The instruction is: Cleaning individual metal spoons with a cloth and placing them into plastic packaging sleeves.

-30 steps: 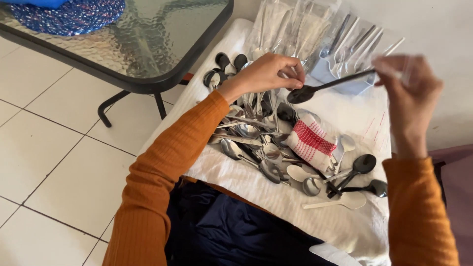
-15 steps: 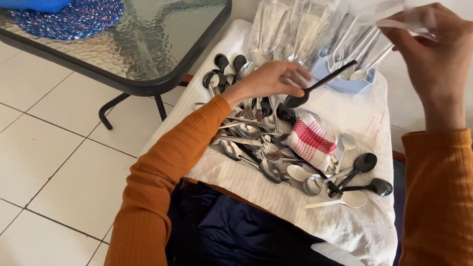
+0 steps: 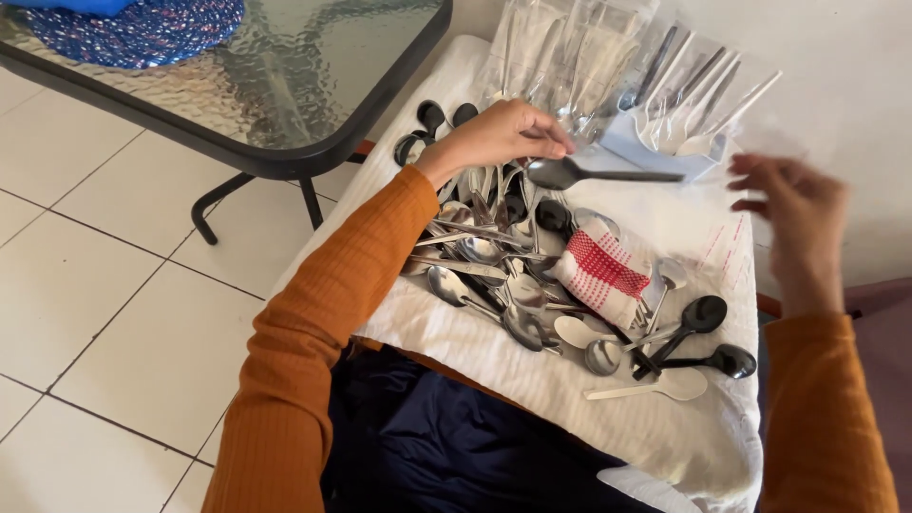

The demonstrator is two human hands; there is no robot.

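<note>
My left hand reaches over a pile of metal and black spoons on a white cloth. Its fingertips grip the bowl end of a dark spoon, which is level with its handle pointing right. My right hand is blurred at the right, fingers curled on a thin clear plastic sleeve with faint red print that hangs toward the cloth. A red-and-white checked rag lies among the spoons.
Clear packets of bagged cutlery and a pale blue holder with wrapped utensils lie at the cloth's far end by the wall. A glass-topped table with a black frame stands at the left over white floor tiles. Dark fabric covers my lap.
My right hand has come down from high at the upper right with the clear sleeve. The dark spoon has swung from tilted to level in my left hand.
</note>
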